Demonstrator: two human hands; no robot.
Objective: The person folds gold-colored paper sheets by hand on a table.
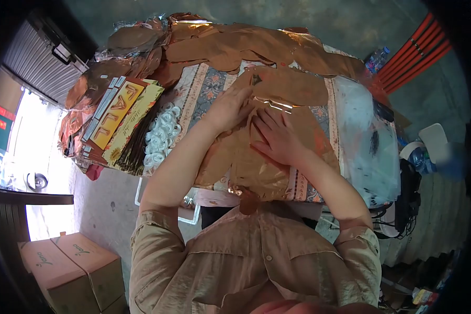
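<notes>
Lying palm down on the brown foil sheet (269, 180), our right hand (280, 140) has its fingers spread and released, with the thumb set apart below them. Our left hand (232, 109) rests just beside it, its fingers extended together over the upper part of the same sheet; whether the fingertips pinch an edge we cannot tell. The foil sheet is located directly in front of us, creased and glossy, on the patterned tablecloth (208, 90), and its lower end reaches the near edge of the table. A small dark mark shows on the foil above the left hand.

Along the far side we record a long pile of brown foil pieces (214, 49), overlapping one another. To our left lie printed "FALL" packets (118, 116), stacked at a slant, and coils of white ribbon (162, 133) sit between these and our left forearm. To our right we note clear plastic bags (363, 141), spread flat over the side of the table, with a plastic bottle (377, 60) beyond them near several orange-red rods (413, 52). On the floor at lower left stands a cardboard box (70, 261).
</notes>
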